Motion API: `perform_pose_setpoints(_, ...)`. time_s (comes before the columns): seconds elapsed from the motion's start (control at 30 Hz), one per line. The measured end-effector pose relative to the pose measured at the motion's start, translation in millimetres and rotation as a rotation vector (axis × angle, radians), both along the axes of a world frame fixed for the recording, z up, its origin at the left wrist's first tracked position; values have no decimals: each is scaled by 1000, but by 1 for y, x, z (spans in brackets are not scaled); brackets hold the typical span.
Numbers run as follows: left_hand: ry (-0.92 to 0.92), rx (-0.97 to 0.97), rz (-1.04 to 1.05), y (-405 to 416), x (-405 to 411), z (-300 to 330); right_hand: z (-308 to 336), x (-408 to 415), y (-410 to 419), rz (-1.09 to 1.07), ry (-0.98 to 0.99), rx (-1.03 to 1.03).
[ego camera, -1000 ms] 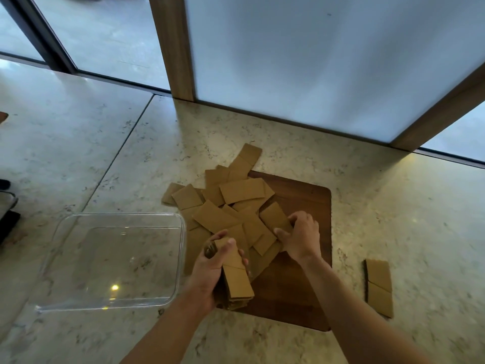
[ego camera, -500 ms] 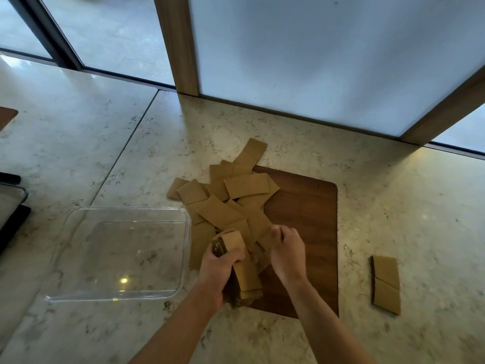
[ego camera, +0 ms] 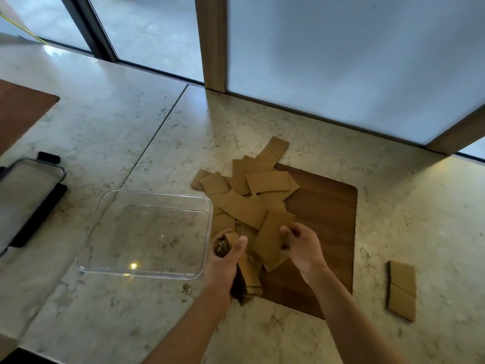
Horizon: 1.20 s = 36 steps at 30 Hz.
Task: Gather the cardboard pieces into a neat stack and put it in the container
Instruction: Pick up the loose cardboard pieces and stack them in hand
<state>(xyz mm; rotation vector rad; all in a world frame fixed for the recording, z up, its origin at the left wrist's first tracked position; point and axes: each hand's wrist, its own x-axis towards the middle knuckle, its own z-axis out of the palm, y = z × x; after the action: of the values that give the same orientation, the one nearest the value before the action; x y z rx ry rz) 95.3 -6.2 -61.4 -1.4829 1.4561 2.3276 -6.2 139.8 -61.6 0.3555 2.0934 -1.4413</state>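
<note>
Cardboard stack [ego camera: 245, 269] is clamped endwise in the left hand [ego camera: 223, 261]; the right hand [ego camera: 301, 245] pinches one piece [ego camera: 273, 237] just beside it, long axis pointing away.

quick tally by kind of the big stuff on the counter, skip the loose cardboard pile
clear container: 1
wooden board: 1
cardboard stack in the left hand: 1
cardboard pieces lying apart at the right: 2
total: 5
</note>
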Motion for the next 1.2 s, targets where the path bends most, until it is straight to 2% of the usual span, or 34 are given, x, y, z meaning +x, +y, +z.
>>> perform_pose_setpoints(0.07,25,-3,-47,0,-5,1,12,3,10,-7,16,-99)
perform_pose_setpoints(0.13,57,92,-104,-1,-10,1,20,8,18,31,49,-165)
perform_pose_setpoints(0.2,87,211,-193,1,-15,0,24,16,18,123,82,-133)
perform_pose_setpoints(0.3,76,255,-245,3,-15,-7,12,29,8,336,202,121)
perform_pose_setpoints(0.43,-20,247,-136,-3,-6,-17,2,12,-9,189,404,336)
perform_pose_setpoints(0.6,-1,189,-62,-14,-2,-24,-11,-26,-71,701,551,714)
perform_pose_setpoints(0.7,8,207,-15,-12,-6,-22,-16,-41,-77,729,528,793)
perform_pose_setpoints(0.77,8,219,28,-9,-9,-21,-16,-41,-64,634,552,665)
perform_pose_setpoints(0.8,15,225,40,-8,-10,-20,-16,-39,-53,550,518,522)
perform_pose_setpoints(0.9,61,283,21,-5,-15,-18,-7,-25,-15,322,287,107)
perform_pose_setpoints(1.1,50,288,-37,6,-25,-10,13,0,38,116,129,-189)
perform_pose_setpoints(1.2,48,282,-89,14,-31,-6,13,8,50,122,206,-233)
